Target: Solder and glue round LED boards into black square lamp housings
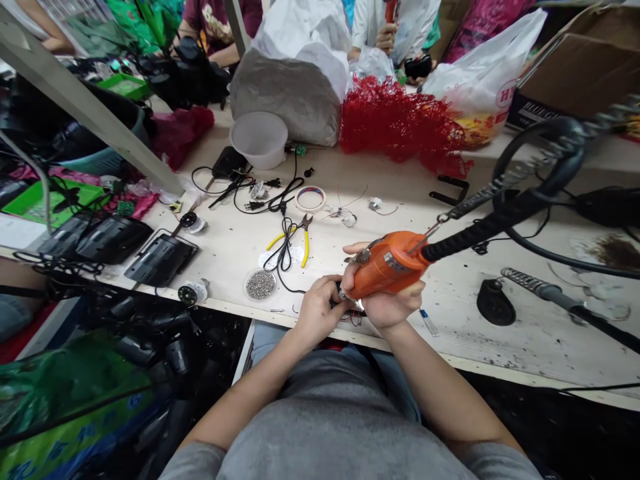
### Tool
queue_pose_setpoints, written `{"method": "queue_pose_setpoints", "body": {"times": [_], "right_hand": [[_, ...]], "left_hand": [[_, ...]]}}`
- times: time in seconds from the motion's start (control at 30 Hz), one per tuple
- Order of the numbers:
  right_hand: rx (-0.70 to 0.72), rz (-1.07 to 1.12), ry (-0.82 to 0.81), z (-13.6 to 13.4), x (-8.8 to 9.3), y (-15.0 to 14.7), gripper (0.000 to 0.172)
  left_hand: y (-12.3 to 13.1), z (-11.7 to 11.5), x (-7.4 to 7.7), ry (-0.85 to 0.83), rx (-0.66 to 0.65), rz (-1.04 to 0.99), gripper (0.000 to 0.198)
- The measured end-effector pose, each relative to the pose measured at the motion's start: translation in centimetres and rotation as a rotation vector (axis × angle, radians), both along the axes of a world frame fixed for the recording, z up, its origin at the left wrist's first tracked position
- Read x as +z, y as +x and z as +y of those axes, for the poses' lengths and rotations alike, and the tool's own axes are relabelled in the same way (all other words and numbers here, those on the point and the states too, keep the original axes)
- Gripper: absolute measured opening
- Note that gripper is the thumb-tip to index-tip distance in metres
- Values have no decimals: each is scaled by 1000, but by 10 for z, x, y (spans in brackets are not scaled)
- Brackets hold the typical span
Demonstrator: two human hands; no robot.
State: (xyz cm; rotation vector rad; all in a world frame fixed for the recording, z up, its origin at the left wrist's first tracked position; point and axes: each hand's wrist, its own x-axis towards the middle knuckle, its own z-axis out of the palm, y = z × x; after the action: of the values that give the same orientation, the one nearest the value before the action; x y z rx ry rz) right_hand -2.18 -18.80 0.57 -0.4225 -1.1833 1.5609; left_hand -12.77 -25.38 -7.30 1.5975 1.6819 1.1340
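Wrapped in my right hand point(393, 308) is an orange electric screwdriver point(387, 263), held nearly level and hanging from a coiled spring point(480, 197). Its tip end points left, toward my left hand point(323, 303). The fingers of that hand are closed near the table's front edge, around a small dark part with a cord running to it; most of the part is hidden. Thin red wires point(353, 319) show just below the hands. Left of them stand a dish of small screws point(261, 285) and yellow-handled cutters point(305, 243), with a black power cord point(285, 250) lying across.
A roll of tape point(311, 191), small motors with wires point(345, 215) and a white bowl point(259, 139) lie farther back. Red netting point(400, 123) and bags line the rear. A soldering iron point(540, 287) is at right, black housings point(161, 259) at left. Other people sit opposite.
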Motion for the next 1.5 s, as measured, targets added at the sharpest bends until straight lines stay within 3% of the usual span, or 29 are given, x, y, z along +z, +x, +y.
{"method": "queue_pose_setpoints", "body": {"times": [0.13, 0.27, 0.5, 0.63, 1.03, 1.13, 1.37, 1.5], "right_hand": [[43, -7, -33, 1, 0, 2, 82], [44, 4, -55, 2, -1, 3, 84], [127, -14, -132, 9, -10, -2, 86], [97, -44, -120, 11, -10, -7, 81], [128, -23, -169, 18, -11, -16, 79], [132, -1, -157, 16, -4, -11, 81], [194, 20, -91, 0, 34, 18, 82], [187, 13, -90, -4, 34, 21, 85]], "left_hand": [[3, -1, -1, 17, -23, -9, 25], [10, -1, -3, 7, 55, -38, 19], [10, -1, -13, 77, 50, 15, 27], [9, -2, -16, 149, 44, 60, 26], [11, 0, -18, 307, 73, 124, 30], [10, 0, -18, 281, 71, 118, 27], [7, -1, -11, 321, 105, 187, 20], [6, -3, -5, 358, 99, 187, 19]]}}
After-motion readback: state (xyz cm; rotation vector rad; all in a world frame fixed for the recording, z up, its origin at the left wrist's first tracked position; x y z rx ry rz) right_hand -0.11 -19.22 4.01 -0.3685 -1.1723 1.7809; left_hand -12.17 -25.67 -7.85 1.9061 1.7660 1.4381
